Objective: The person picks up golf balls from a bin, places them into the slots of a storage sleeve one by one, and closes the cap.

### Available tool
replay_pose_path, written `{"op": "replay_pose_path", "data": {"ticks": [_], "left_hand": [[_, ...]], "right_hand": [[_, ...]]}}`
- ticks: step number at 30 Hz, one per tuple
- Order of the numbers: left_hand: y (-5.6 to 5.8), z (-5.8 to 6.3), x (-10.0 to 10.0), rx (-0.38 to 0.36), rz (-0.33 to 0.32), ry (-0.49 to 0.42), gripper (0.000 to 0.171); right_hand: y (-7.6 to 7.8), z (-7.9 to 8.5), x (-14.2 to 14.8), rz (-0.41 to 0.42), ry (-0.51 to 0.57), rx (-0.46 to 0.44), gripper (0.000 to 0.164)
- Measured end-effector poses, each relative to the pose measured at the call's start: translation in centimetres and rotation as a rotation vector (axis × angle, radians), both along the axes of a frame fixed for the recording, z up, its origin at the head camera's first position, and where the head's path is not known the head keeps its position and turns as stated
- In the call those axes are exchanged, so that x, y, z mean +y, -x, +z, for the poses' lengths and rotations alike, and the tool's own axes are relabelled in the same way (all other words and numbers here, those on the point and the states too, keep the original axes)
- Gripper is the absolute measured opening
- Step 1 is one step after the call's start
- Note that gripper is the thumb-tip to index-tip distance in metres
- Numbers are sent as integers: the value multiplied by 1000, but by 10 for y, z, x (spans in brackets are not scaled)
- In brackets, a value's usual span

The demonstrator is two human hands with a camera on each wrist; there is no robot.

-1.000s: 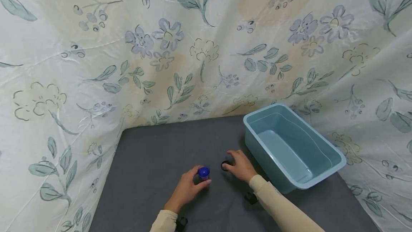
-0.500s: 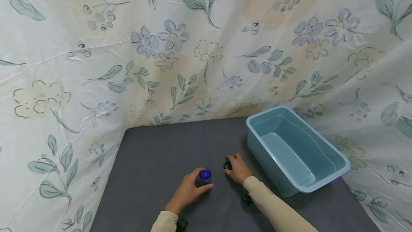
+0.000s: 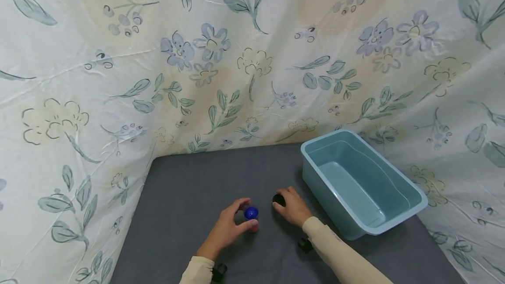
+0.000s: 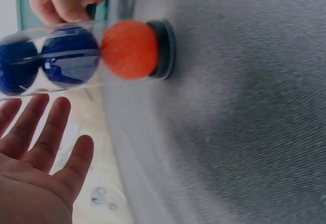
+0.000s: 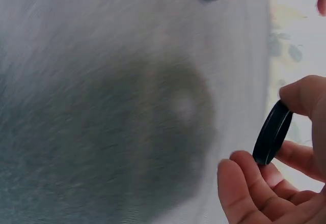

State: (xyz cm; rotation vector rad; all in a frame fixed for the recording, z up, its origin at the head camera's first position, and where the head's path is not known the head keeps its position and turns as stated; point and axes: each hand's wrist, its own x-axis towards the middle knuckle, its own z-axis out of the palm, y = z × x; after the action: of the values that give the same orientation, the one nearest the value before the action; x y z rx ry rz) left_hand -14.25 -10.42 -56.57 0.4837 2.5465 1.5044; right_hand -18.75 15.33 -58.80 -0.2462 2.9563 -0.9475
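A clear tube (image 4: 76, 61) stands upright on the dark cloth, with two blue balls (image 4: 70, 56) above an orange ball (image 4: 130, 50) and a black base cap (image 4: 163, 50) at its foot. My left hand (image 3: 226, 231) is spread around the tube's left side in the head view; the left wrist view shows its fingers straight and apart from the clear wall. To the right of the tube, my right hand (image 3: 293, 208) pinches a round black lid (image 5: 273, 132) by its edge, between thumb and fingers. That lid is held tilted above the cloth.
A blue-green plastic bin (image 3: 363, 183) stands on the right, just beyond my right hand. Dark grey cloth (image 3: 205, 179) covers the table. Floral fabric (image 3: 252, 65) hangs behind and along both sides.
My left hand has loosened from the tube and opened its fingers around it. My right hand has turned the black lid, so its flat face now shows in the head view.
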Motion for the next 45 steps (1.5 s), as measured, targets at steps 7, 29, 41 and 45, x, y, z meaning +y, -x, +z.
{"op": "replay_pose_path", "data": {"ticks": [7,29,41,45], "left_hand": [[-3,12,3,111,45,27,46],[-4,14,1,269,50,4,33],[-1,3,-1,335,21,-15,32],[0,0,-2,385,10,6,33]], "right_hand": [[-12,28,-7,75,109,13,38],[-45,41,-39,400,23,626,39],[-50,18,-45,396,139,588,43],[-52,14,-46,379,201,553,43]]}}
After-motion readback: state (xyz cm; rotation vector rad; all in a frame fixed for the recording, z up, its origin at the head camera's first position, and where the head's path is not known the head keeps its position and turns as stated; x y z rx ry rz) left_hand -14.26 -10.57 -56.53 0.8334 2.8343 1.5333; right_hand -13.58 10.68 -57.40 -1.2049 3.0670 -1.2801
